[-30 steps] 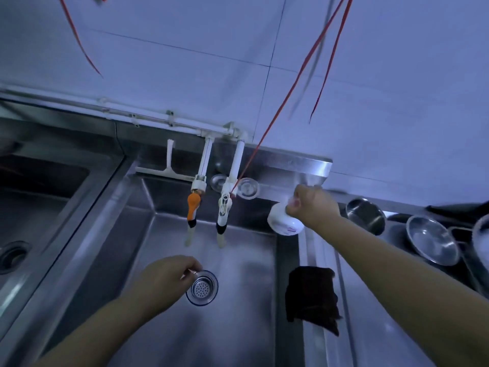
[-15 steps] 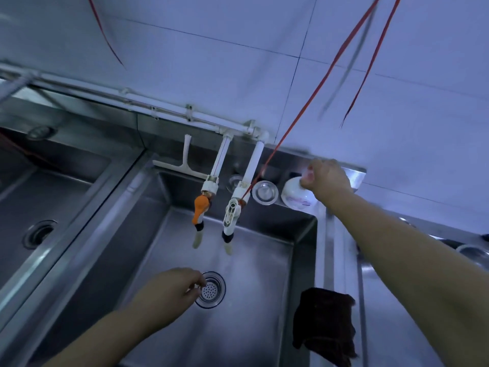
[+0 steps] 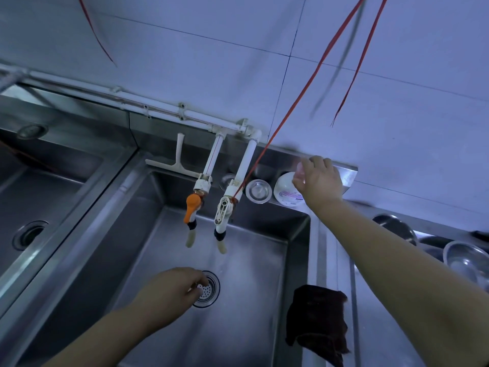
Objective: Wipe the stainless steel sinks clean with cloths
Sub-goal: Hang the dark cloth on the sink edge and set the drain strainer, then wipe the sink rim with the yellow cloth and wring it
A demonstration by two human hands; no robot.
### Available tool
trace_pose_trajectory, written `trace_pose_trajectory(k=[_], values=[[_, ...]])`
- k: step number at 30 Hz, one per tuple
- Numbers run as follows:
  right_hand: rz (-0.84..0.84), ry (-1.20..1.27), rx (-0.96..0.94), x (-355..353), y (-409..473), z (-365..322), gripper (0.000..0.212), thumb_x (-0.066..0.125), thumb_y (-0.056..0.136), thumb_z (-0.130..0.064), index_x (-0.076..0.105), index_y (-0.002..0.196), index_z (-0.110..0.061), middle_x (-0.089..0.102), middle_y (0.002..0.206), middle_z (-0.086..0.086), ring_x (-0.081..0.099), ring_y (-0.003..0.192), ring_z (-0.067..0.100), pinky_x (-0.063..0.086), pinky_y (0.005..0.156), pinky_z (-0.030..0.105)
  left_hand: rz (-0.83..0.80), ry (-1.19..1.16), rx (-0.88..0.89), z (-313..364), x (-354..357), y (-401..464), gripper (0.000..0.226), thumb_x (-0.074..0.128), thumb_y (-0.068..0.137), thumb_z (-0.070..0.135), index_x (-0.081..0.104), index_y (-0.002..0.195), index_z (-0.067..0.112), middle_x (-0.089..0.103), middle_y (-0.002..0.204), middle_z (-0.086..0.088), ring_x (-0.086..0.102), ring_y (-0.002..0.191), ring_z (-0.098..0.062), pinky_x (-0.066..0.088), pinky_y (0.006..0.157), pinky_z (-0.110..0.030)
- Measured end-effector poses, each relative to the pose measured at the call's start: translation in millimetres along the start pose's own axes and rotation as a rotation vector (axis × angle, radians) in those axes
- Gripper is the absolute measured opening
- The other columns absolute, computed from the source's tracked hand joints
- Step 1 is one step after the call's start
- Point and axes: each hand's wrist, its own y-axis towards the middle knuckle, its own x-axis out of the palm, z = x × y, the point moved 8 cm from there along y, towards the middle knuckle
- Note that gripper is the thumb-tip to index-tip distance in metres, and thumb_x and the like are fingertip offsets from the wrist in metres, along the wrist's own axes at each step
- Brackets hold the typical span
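Observation:
The middle stainless steel sink (image 3: 251,260) fills the centre of the view. Inside it, my left hand (image 3: 169,292) reaches down to the round drain strainer (image 3: 209,288) and pinches its small handle. A dark cloth (image 3: 317,321) hangs over the sink's right rim, with neither hand on it. My right hand (image 3: 320,181) stretches to the back ledge and pinches the pink top of a white bottle (image 3: 284,190) that stands there.
Two white taps (image 3: 225,207), one with an orange lever (image 3: 192,206), hang over the sink. A white squeegee (image 3: 177,165) and a small glass cup (image 3: 258,191) sit on the ledge. Another sink (image 3: 53,197) lies left, steel bowls (image 3: 465,260) right. Red strings (image 3: 304,88) dangle.
My right hand carried the white bottle up from the sink's corner and set it on the back ledge. My left hand stayed at the drain strainer.

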Motion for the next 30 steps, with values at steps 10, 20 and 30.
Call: trace_pose_trajectory(k=[10, 20, 30], values=[[-0.176, 0.013, -0.248, 3, -102, -89, 0.02, 0.05, 0.088, -0.021, 0.063, 0.08, -0.008, 0.067, 0.083, 0.012, 0.061, 0.078, 0.032, 0.032, 0.058, 0.028, 0.043, -0.006, 0.004, -21, -9, -29, 0.023, 0.048, 0.093, 0.034, 0.059, 0.113, 0.036, 0.06, 0.114, 0.019, 0.054, 0.105, -0.001, 0.039, 0.082, -0.017], [-0.475, -0.102, -0.41, 8, -190, -260, 0.023, 0.043, 0.093, -0.022, 0.041, 0.071, -0.018, 0.065, 0.095, 0.005, 0.062, 0.089, 0.027, 0.033, 0.061, 0.028, 0.134, 0.096, -0.149, -147, -38, -139, 0.03, 0.042, 0.096, 0.033, 0.054, 0.123, 0.029, 0.06, 0.122, 0.01, 0.055, 0.109, -0.009, 0.039, 0.085, -0.021], [-0.453, -0.089, -0.689, -49, -248, -575, 0.02, 0.04, 0.093, -0.016, 0.039, 0.073, -0.014, 0.033, 0.065, -0.001, 0.042, 0.066, 0.022, 0.018, 0.047, 0.027, 0.237, 0.181, -0.449, -369, -95, -377, 0.026, 0.042, 0.091, 0.034, 0.058, 0.112, 0.03, 0.063, 0.115, 0.008, 0.057, 0.107, -0.016, 0.044, 0.086, -0.028]])
